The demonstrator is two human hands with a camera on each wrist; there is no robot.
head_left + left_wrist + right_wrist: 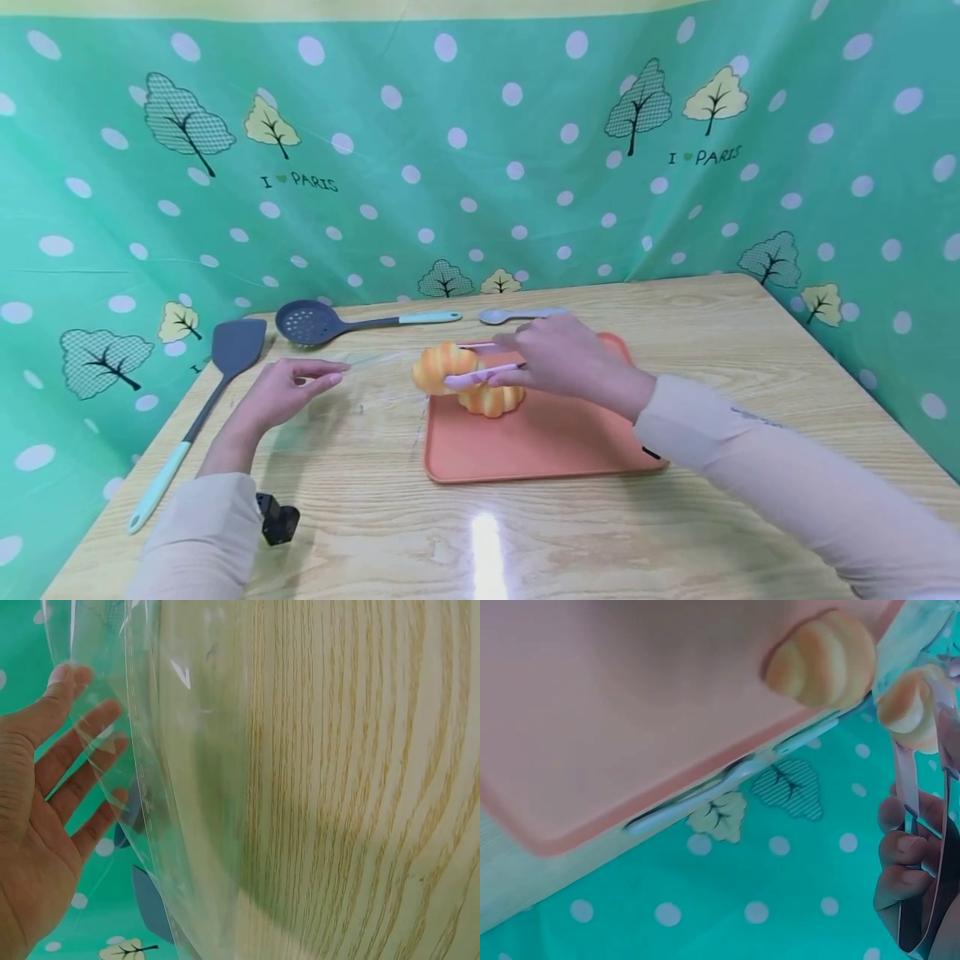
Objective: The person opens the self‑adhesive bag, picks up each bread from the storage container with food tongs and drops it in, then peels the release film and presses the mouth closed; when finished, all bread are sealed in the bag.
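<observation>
My left hand (288,392) pinches the edge of a clear plastic bag (176,787) between thumb and fingers, left of the tray. The bag is hard to make out in the head view. My right hand (558,354) grips a pair of pale purple tongs (472,377). Between the tongs' tips is a croissant-shaped bread (441,367), held above the tray's left edge beside the bag. A second such bread (491,402) lies on the pink tray (555,454), near its left side.
A dark spatula (237,346) with a mint handle lies along the table's left side. Behind the bag rests a dark skimmer (307,322), and a small grey-blue spoon (517,316) lies behind the tray. A green dotted curtain (480,167) encloses the table's back and sides.
</observation>
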